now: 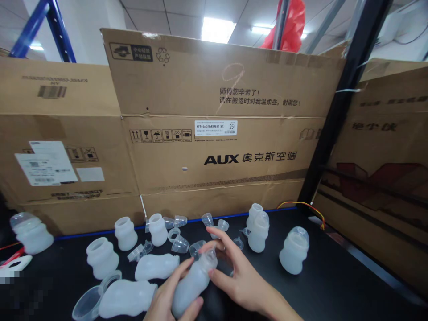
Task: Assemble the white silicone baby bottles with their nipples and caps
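My left hand [174, 298] is wrapped round the body of a frosted white silicone bottle [192, 283], held tilted with its neck up and to the right. My right hand [239, 276] grips the bottle's neck, thumb and fingers pinched on a small clear cap [210, 255] at its top. Just left of my hands, two more bottles [156, 266] [127, 298] lie on their sides on the black table [334, 285]. Upright bottles [101, 257] [293, 250] stand to either side.
Several loose clear caps [180, 244] and rings lie between the bottles, and a clear dome lid [87, 302] sits at the front left. Large cardboard boxes [220, 133] wall off the back and right. A black rack post [337, 116] rises at the right.
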A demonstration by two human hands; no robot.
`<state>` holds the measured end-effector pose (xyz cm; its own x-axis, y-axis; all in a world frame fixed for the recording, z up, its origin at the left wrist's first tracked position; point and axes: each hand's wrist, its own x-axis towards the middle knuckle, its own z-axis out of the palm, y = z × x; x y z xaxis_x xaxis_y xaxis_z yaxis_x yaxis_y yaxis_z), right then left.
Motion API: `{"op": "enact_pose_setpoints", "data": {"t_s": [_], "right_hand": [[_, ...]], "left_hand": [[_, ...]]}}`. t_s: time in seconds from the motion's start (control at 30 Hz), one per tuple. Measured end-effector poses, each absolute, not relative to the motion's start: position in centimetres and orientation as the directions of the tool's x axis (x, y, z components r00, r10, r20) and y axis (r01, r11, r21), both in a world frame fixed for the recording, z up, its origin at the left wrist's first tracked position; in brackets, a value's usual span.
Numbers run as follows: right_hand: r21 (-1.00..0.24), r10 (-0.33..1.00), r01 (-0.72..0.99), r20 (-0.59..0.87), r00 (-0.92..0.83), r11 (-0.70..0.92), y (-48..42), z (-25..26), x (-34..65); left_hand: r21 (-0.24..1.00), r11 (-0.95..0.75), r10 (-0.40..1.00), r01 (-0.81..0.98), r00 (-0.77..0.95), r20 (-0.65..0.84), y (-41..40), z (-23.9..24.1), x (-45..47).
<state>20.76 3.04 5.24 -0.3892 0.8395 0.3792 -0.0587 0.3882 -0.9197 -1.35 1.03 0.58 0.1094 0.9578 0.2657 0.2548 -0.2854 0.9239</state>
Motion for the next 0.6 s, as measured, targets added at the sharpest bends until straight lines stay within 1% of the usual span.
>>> {"op": "enact_pose_setpoints", "data": {"t_s": [0.03, 0.1, 0.17, 0.2, 0.27, 0.33, 0.4, 0.47, 0.53, 0.6], "right_hand": [[-0.933, 0.840, -0.119, 0.357, -0.408, 0.339, 3.4, 5.1, 20.9], [-0.943, 0.836, -0.226, 0.322, -0.444, 0.243, 4.0, 4.8, 21.2], [-0.930, 0.830, -0.330, 0.309, -0.464, 0.162, 4.4, 4.4, 21.2], [-0.916, 0.830, -0.379, 0.310, -0.464, 0.130, 4.4, 4.3, 21.1], [-0.885, 0.834, -0.455, 0.324, -0.447, 0.100, 4.2, 4.1, 20.6], [-0.860, 0.833, -0.501, 0.344, -0.432, 0.095, 3.7, 4.3, 19.9], [-0.848, 0.826, -0.517, 0.372, -0.423, 0.116, 3.1, 4.7, 19.4], [-0.850, 0.813, -0.495, 0.412, -0.411, 0.181, 2.4, 5.3, 19.2], [-0.872, 0.798, -0.420, 0.433, -0.420, 0.253, 1.9, 5.6, 19.5], [-0.903, 0.789, -0.320, 0.413, -0.456, 0.288, 1.7, 5.8, 20.0]], "left_hand": [[0.936, -0.268, 0.963, 0.230, 0.084, 0.255, 1.0, 1.0, -1.4], [0.976, -0.185, 0.981, 0.115, 0.083, 0.176, 1.0, 1.9, -1.6], [0.997, -0.025, 0.989, -0.071, 0.147, 0.035, 1.2, 2.5, -1.8], [0.983, 0.081, 0.980, -0.167, 0.196, -0.048, 1.3, 2.6, -1.9], [0.896, 0.306, 0.932, -0.323, 0.293, -0.212, 1.7, 2.5, -2.2], [0.771, 0.503, 0.851, -0.389, 0.379, -0.364, 2.0, 2.0, -2.6], [0.673, 0.620, 0.777, -0.404, 0.437, -0.453, 2.2, 1.5, -3.0], [0.625, 0.669, 0.735, -0.402, 0.483, -0.476, 2.3, 1.1, -3.3], [0.603, 0.689, 0.716, -0.402, 0.507, -0.480, 2.3, 1.2, -3.5], [0.591, 0.707, 0.699, -0.388, 0.512, -0.499, 2.2, 1.5, -3.5]]}}
